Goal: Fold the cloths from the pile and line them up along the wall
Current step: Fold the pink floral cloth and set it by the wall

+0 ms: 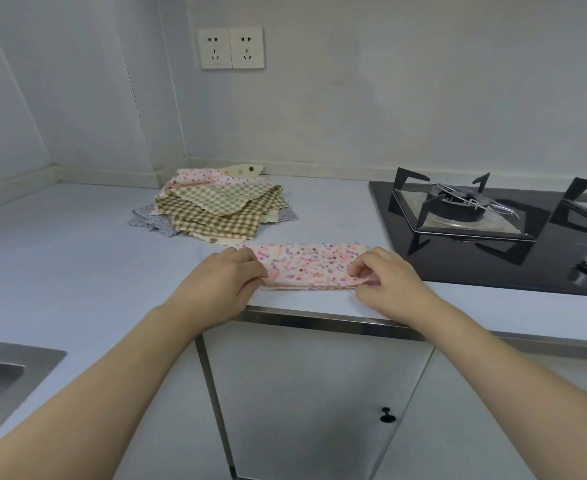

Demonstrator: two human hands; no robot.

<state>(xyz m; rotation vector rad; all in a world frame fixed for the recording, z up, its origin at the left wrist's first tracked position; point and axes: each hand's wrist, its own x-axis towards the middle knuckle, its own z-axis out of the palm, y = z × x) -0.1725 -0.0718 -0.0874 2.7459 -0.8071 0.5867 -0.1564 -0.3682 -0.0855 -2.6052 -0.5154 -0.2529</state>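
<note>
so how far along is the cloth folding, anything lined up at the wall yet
Early. No folded cloths show along the wall yet. In hand: the left hand and right hand each pinch an end of the pink speckled cloth, folded into a strip near the counter's front edge. Left: finishing and placing it, then the pile of checked and dotted cloths behind.

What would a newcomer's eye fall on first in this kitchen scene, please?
First, the pink speckled cloth at the counter's front edge, pinched at its ends by the left hand and right hand. Behind it sits the pile of cloths near the wall, with the black gas hob to the right.
</note>
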